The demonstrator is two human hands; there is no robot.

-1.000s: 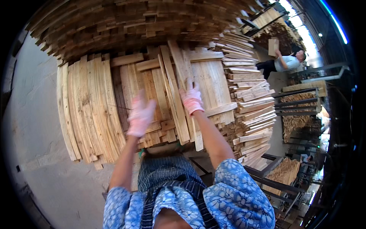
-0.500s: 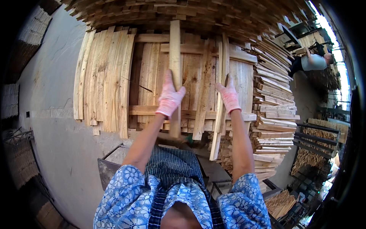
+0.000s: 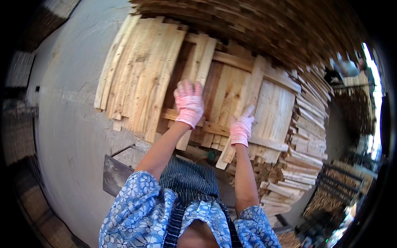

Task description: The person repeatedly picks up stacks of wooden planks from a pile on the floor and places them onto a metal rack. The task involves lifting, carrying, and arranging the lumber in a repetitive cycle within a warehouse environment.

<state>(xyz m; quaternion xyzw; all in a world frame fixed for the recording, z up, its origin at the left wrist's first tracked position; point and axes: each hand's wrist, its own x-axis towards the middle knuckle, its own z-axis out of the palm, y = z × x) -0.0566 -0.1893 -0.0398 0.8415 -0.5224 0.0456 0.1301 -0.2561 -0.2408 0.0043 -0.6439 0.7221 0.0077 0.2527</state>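
Note:
Pink-and-white gloves cover both hands. My left hand (image 3: 189, 104) lies with its fingers stretched out over a pair of pale wooden slats (image 3: 203, 58) set side by side across two crosspieces. My right hand (image 3: 242, 127) straddles another long wooden slat (image 3: 255, 80), thumb on one side and fingers on the other; its fingertips are partly hidden. Both sets of slats rest on a lower layer of boards (image 3: 225, 93). A wooden crosspiece (image 3: 271, 143) runs under the right slat, near my body.
A row of laid slats (image 3: 142, 62) covers the left part of the stack. Beyond it rises a large pile of wood strips (image 3: 248, 25). Loose slat ends (image 3: 308, 136) jut out on the right. Grey floor (image 3: 70, 124) lies to the left, and a blurred person (image 3: 347, 68) is far right.
My left hand has shifted its slat leftward and laid it down, loosening its grip. My right hand has stayed by its slat. The whole view has turned, so the stack appears tilted.

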